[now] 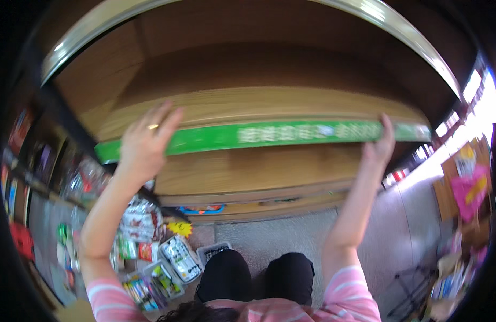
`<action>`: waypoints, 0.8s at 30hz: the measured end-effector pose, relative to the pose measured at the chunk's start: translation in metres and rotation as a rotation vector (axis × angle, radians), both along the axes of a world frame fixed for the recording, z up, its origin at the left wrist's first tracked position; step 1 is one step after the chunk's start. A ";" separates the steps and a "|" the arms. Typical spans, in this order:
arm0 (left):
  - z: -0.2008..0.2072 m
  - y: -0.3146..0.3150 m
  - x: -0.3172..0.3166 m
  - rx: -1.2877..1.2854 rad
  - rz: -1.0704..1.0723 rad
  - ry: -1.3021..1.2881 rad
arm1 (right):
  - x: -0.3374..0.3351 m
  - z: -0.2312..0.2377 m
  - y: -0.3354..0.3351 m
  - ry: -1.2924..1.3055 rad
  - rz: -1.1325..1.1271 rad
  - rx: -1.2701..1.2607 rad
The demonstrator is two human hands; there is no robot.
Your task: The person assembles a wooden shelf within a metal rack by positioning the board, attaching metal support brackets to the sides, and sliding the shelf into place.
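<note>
A long green strip point(205, 137) with white print runs across the front of a wooden shelf board point(248, 102), its left end a little lower than its right. Over its left part lies my left hand point(147, 137), a ring on one finger. Those fingers reach past the strip's upper edge toward the board and look slightly blurred; the thumb side is partly hidden. Near the other end, my right hand point(381, 144) grips the strip, with fingers bent up over its top edge and the palm below it.
Below is a lower wooden shelf point(248, 174). On the floor at left lie packaged goods point(138, 222), a yellow starburst tag point(179, 229) and a clear plastic box point(181, 258). Cardboard boxes point(446, 198) and a pink bag point(470, 193) stand at right. A metal shelf edge point(374, 11) arches overhead.
</note>
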State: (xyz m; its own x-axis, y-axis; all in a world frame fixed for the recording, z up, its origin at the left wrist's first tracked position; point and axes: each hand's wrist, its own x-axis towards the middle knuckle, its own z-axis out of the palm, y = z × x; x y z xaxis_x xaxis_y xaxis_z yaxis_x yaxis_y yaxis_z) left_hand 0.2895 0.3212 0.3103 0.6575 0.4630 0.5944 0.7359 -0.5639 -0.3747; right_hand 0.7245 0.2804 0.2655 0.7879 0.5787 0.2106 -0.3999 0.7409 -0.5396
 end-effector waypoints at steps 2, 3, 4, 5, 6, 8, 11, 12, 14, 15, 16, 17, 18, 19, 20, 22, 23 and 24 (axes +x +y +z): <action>-0.003 0.007 0.000 -0.041 -0.040 -0.020 | 0.006 0.003 -0.006 0.007 0.060 -0.028; 0.000 0.005 0.004 0.000 -0.051 -0.009 | 0.011 0.003 -0.007 -0.013 0.011 -0.056; -0.001 0.005 0.002 0.005 -0.062 -0.025 | 0.015 0.002 -0.008 -0.020 0.057 -0.054; -0.007 0.011 0.000 0.054 -0.074 -0.034 | 0.015 -0.004 -0.007 -0.034 0.043 -0.044; -0.009 0.014 0.001 0.071 -0.076 -0.044 | 0.005 -0.008 -0.006 -0.027 0.034 -0.037; -0.014 0.012 -0.004 0.107 -0.097 -0.082 | 0.007 -0.024 0.000 -0.081 0.105 -0.088; -0.031 0.006 -0.019 0.072 -0.082 0.030 | -0.013 -0.086 -0.004 -0.038 -0.071 -0.265; -0.036 0.004 -0.020 0.064 -0.089 0.073 | -0.008 -0.112 -0.007 0.077 0.042 -0.245; -0.041 0.006 -0.010 0.062 -0.100 0.096 | -0.023 -0.149 -0.012 0.157 0.015 -0.234; -0.044 0.008 -0.003 0.073 -0.109 0.098 | -0.030 -0.150 -0.016 0.156 0.017 -0.243; -0.044 0.012 0.004 0.087 -0.140 0.111 | -0.037 -0.137 -0.025 0.169 0.000 -0.246; -0.039 0.012 0.009 0.099 -0.143 0.087 | -0.031 -0.124 -0.031 0.185 0.156 -0.213; -0.027 0.007 0.009 0.062 -0.146 0.067 | -0.019 -0.113 -0.038 0.199 0.290 -0.197; -0.020 0.006 0.008 -0.009 -0.175 0.025 | -0.014 -0.098 -0.038 0.172 0.312 -0.310; -0.016 0.003 0.006 -0.075 -0.164 -0.021 | -0.036 -0.084 -0.029 0.177 -0.016 -0.386; -0.014 0.000 -0.008 0.029 -0.068 -0.005 | -0.034 -0.095 -0.006 0.224 -0.011 -0.125; -0.013 -0.001 -0.001 0.080 -0.057 -0.001 | -0.020 -0.102 0.000 0.200 0.048 -0.033; -0.015 0.002 -0.010 0.009 -0.041 0.035 | -0.034 -0.092 0.006 0.184 0.094 0.015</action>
